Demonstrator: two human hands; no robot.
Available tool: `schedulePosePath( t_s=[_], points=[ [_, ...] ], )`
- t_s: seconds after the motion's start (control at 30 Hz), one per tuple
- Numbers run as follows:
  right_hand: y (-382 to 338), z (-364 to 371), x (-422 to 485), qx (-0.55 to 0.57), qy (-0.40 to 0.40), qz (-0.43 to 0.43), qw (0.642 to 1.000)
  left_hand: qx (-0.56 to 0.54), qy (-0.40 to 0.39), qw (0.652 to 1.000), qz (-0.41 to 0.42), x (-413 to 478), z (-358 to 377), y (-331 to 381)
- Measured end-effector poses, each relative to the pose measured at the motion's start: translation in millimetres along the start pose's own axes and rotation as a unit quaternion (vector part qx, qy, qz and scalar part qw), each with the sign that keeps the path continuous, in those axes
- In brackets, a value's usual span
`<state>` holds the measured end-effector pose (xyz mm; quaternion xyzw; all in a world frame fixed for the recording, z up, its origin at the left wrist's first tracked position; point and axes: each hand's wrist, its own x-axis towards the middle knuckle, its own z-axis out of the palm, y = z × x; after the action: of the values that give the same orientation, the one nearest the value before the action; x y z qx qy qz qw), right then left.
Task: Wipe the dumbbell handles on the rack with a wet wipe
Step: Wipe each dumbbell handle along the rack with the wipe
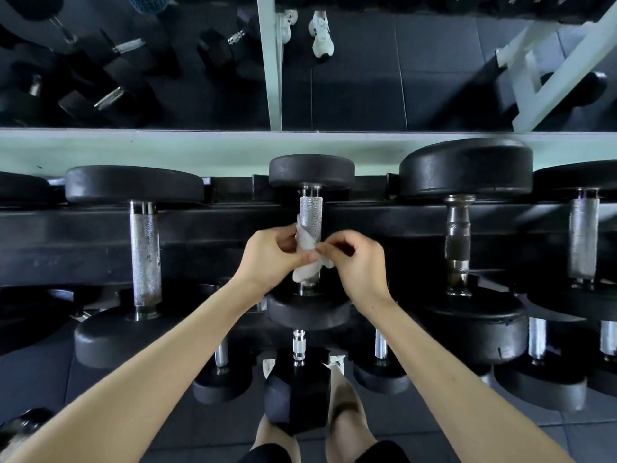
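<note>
Both our left hand (270, 259) and right hand (355, 259) pinch the limp, light wipe (309, 259) around the middle dumbbell's rough steel handle (311, 215) on the rack (217, 225), best gripped by its loose ends.

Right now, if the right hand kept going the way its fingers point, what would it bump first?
The right hand points left, its fingers pinching the crumpled white wet wipe. Going straight on, they would likely press into the knurled silver dumbbell handle under it, though depth is unclear.
</note>
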<state>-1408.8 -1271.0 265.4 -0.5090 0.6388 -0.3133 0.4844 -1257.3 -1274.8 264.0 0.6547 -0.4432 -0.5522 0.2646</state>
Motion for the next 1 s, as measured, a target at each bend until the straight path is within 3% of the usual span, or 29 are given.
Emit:
schedulePosePath(
  t_s=[0.1,0.23,0.57,0.63,0.73,0.83,0.9,1.0],
  points=[
    [-10.8,0.8,23.0,0.008,0.026,-0.024,0.999,-0.045,0.034,0.998,0.025,17.5,-0.9,14.3],
    [-15.0,6.5,43.2,0.015,0.075,-0.041,0.996,-0.07,0.024,0.996,0.052,30.1,-4.3,25.5],
    [3.3,-10.1,-5.6,-0.085,-0.058,0.009,0.995,0.109,-0.132,0.984,-0.038,-10.7,-5.4,-3.4],
    [-0.5,-12.5,-10.4,-0.119,-0.07,0.014,0.99,0.169,-0.129,0.976,-0.044,-11.0,-6.4,1.7],
    [-14.8,-16.2,-19.0,-0.099,-0.055,0.032,0.993,0.242,-0.055,0.968,-0.028,-17.2,-13.8,18.1],
    [-29.1,-21.6,-32.9,-0.007,-0.023,0.053,0.998,0.237,-0.009,0.971,0.008,-35.1,-24.5,39.0],
    [-37.8,-25.1,-44.0,0.027,-0.043,0.04,0.998,0.219,-0.018,0.975,0.02,-45.3,-26.0,49.5],
    [-45.9,-27.1,-55.0,-0.063,-0.095,-0.019,0.993,0.163,-0.081,0.983,-0.012,-46.8,-21.3,61.9]
  ],
)
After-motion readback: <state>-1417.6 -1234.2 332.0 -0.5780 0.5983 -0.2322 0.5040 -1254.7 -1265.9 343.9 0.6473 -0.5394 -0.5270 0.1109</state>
